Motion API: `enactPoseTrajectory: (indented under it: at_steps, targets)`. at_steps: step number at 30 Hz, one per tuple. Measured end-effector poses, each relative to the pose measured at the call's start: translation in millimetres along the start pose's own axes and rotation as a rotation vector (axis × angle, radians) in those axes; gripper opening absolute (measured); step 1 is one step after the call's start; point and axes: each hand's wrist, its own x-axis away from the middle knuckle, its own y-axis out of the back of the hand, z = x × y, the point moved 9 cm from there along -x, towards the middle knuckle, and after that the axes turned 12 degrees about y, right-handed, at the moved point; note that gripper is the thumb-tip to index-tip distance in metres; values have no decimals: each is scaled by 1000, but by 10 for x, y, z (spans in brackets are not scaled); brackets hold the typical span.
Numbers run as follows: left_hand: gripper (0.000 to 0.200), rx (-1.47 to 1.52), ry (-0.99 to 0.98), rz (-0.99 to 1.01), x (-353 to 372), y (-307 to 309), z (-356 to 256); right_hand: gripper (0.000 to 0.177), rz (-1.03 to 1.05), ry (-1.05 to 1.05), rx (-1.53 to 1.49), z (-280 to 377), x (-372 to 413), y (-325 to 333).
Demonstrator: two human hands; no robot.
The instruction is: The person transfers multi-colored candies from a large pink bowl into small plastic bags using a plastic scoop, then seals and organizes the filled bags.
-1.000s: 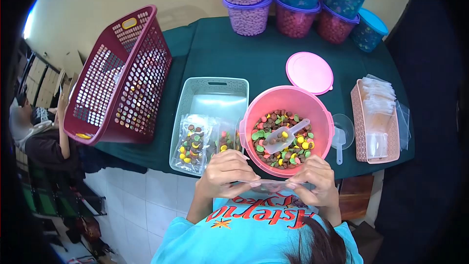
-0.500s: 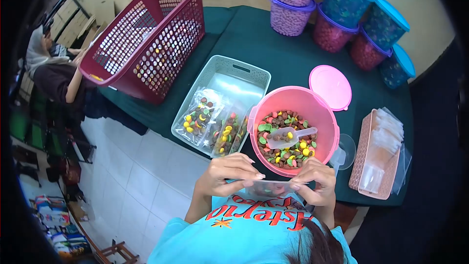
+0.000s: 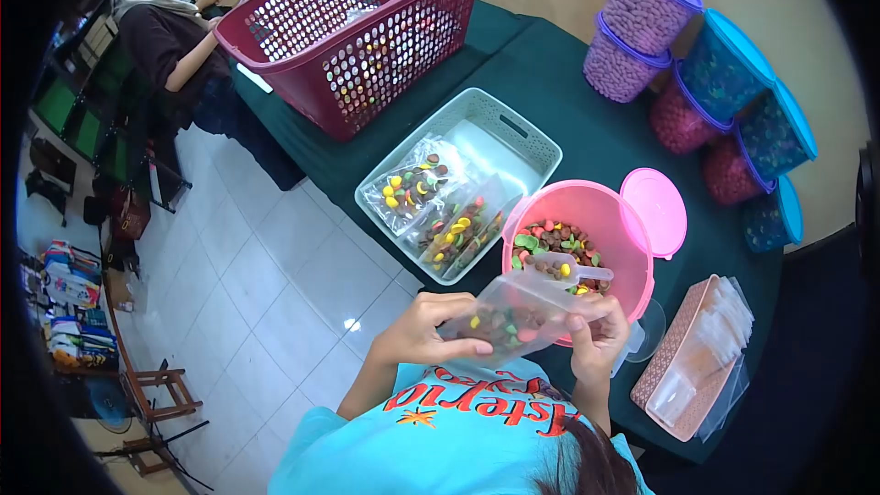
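Observation:
Between my two hands is a clear plastic bag (image 3: pixel 502 319) partly filled with brown, green, pink and yellow candies, held in front of my chest. My left hand (image 3: pixel 429 330) grips its left end, thumb across the front. At the other end, my right hand (image 3: pixel 594 330) pinches the edge with thumb and fingers. Just beyond, partly hidden by the bag, stands a pink tub (image 3: pixel 632 266) of the same candies with a translucent scoop (image 3: pixel 587 273) lying in it. A pale grey-green basket (image 3: pixel 513 124) left of the tub holds several filled bags (image 3: pixel 458 229).
A maroon laundry basket (image 3: pixel 367 82) stands at the far left, a person (image 3: pixel 165 46) beside it. Stacked lidded tubs (image 3: pixel 729 69) line the back right. A pink lid (image 3: pixel 655 211) leans by the tub. At right, a small pink basket (image 3: pixel 674 348) holds clear bags.
The bag has tilted up from nearly edge-on, so its broad side and candies now show. My hands stay on it. The view has swung left, shifting the table things rightward.

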Motion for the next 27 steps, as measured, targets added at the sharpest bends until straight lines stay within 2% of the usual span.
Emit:
enactPoseTrajectory:
  at_steps: [1, 2, 3, 5, 7, 8, 10, 11, 14, 15, 17, 21, 23, 25, 27]
  targets:
    - [41, -19, 75, -2, 10, 54, 81, 16, -5, -88, 21, -81, 14, -10]
    - [38, -38, 222, -5, 27, 155, 165, 21, 39, -59, 24, -75, -44, -109]
    - [35, 21, 154, -102, 12, 316, 160, 21, 30, -57, 24, -90, -82, -133]
    - [37, 387, 275, -286, 92, 656, 442, 26, 99, -50, 136, -120, -126, -231]
    - [35, 331, 204, -492, 61, 1070, 400, 27, 108, -20, 210, -164, -135, -219]
    - [35, 327, 205, -474, 3, 1207, 421, 27, 126, -38, 282, -190, -138, -231]
    - [29, 396, 367, -459, -87, 1462, 686, 26, 132, -72, 410, -211, -146, -247]
    - [29, 391, 367, -435, -158, 1541, 798, 26, 109, -72, 417, -208, -153, -237]
    - [27, 255, 461, -381, -420, 1643, 1245, 26, 29, -52, 484, -164, -168, -203]
    - [28, 221, 470, -324, -524, 1613, 1324, 26, 1, -52, 499, -143, -174, -195]
    - [29, -132, 438, -270, -727, 1564, 1234, 21, -43, -69, 600, -110, -158, -166]
    - [34, -235, 373, -177, -996, 1350, 1301, 22, -262, -45, 633, -82, -19, -96]
    - [47, -303, 435, -148, -1049, 1259, 1468, 20, -330, -36, 678, -39, 7, -106]
    - [59, -545, 293, -205, -1030, 1132, 1330, 19, -386, -44, 719, -35, 63, -98]
    - [74, -631, 268, -127, -1013, 999, 1321, 19, -424, -59, 776, -9, 89, -116]
